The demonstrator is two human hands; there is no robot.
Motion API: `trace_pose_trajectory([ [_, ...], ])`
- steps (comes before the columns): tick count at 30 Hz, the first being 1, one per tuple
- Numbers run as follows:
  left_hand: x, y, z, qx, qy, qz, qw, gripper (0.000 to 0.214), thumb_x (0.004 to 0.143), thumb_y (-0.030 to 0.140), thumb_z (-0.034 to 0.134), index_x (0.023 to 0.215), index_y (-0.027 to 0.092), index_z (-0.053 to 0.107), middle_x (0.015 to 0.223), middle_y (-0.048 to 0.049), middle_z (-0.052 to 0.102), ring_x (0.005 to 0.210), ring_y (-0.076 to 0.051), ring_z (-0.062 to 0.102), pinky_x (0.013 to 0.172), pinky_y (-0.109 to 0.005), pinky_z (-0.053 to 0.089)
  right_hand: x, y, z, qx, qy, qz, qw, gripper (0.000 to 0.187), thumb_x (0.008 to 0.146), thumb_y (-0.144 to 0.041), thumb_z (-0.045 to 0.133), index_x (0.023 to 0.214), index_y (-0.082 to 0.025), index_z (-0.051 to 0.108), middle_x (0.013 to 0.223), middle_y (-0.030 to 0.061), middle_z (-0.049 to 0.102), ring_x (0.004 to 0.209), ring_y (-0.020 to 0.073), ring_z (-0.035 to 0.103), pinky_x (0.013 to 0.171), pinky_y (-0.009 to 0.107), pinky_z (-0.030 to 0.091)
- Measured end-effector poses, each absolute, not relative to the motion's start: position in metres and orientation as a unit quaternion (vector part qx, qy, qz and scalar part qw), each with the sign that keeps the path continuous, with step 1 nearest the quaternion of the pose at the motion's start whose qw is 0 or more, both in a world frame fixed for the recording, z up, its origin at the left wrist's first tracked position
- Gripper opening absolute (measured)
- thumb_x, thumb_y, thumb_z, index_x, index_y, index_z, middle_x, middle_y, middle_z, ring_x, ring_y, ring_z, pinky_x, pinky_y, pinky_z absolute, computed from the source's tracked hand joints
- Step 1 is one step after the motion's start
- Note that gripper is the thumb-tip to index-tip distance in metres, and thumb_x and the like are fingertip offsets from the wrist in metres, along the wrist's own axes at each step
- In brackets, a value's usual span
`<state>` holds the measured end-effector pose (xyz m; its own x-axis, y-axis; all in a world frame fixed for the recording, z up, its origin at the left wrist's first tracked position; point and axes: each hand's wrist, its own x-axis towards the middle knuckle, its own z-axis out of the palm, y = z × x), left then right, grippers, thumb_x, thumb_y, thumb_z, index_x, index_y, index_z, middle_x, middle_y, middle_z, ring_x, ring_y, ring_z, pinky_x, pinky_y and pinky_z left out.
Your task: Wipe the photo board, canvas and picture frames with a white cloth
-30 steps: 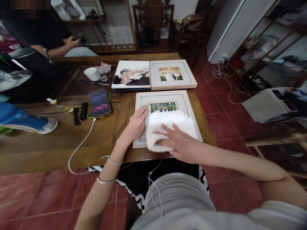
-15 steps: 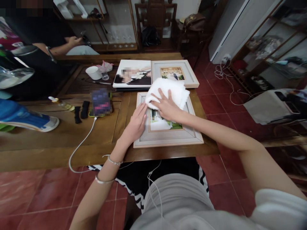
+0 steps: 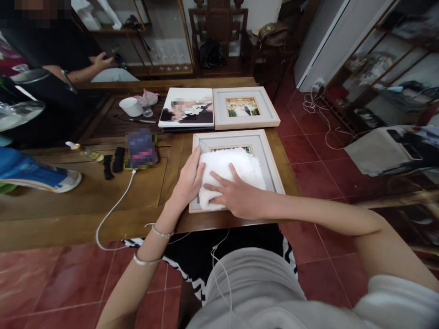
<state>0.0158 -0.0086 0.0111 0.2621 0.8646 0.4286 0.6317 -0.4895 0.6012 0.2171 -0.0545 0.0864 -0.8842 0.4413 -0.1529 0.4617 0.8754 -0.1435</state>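
Note:
A picture frame (image 3: 274,171) with a pale wooden border lies flat near the table's front edge. Over its middle is a folded white cloth (image 3: 226,160), which hides most of the photo inside. My right hand (image 3: 242,197) presses the cloth down from above, fingers spread and laid out flat. On the left border of the frame rests my left hand (image 3: 188,180), its fingers stretched forward and not wrapped around anything. Behind lie a second framed photo (image 3: 243,108) and a photo panel (image 3: 190,106), side by side.
On the wooden table (image 3: 137,201) to the left are a charging phone (image 3: 141,148), a small dropper bottle (image 3: 85,151), black straps (image 3: 113,162), a white cup (image 3: 131,106) and a blue packet (image 3: 34,169). Across the table sits another person (image 3: 82,68), a hand raised.
My right hand has slid the white cloth down the frame toward me, from its far edge to its near part. My left hand stays at the left border, slightly shifted.

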Motion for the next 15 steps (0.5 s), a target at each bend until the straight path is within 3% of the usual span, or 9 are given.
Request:
trace_pose_trajectory([
  [10, 0.018, -0.008, 0.012, 0.825, 0.449, 0.3, 0.17, 0.051, 0.101, 0.038, 0.037, 0.148, 0.016, 0.039, 0.154, -0.0146, 0.039, 0.143, -0.026, 0.035, 0.117, -0.048, 0.031, 0.291, -0.073, 0.118, 0.337, 0.926, -0.135, 0.102, 0.059, 0.066, 0.009, 0.043, 0.108, -0.022, 0.071, 0.149, 0.009, 0.047, 0.145, 0.0357, 0.028, 0.105, 0.082, 0.01],
  [13, 0.019, -0.008, 0.012, 0.835, 0.443, 0.277, 0.173, 0.05, 0.101, 0.036, 0.039, 0.147, 0.017, 0.04, 0.154, -0.0134, 0.039, 0.144, -0.027, 0.033, 0.117, -0.051, 0.031, 0.324, -0.062, 0.129, 0.338, 0.917, -0.184, 0.108, 0.059, 0.064, 0.007, 0.042, 0.105, -0.023, 0.072, 0.139, 0.0047, 0.058, 0.139, 0.0325, 0.041, 0.111, 0.073, 0.018],
  [15, 0.019, -0.009, 0.013, 0.841, 0.44, 0.268, 0.167, 0.05, 0.101, 0.035, 0.039, 0.147, 0.017, 0.041, 0.153, -0.0134, 0.041, 0.144, -0.027, 0.034, 0.116, -0.051, 0.031, 0.345, -0.049, 0.135, 0.347, 0.911, -0.204, 0.085, 0.048, 0.07, 0.002, 0.045, 0.098, -0.024, 0.074, 0.12, 0.0008, 0.071, 0.122, 0.0276, 0.059, 0.111, 0.057, 0.035],
])
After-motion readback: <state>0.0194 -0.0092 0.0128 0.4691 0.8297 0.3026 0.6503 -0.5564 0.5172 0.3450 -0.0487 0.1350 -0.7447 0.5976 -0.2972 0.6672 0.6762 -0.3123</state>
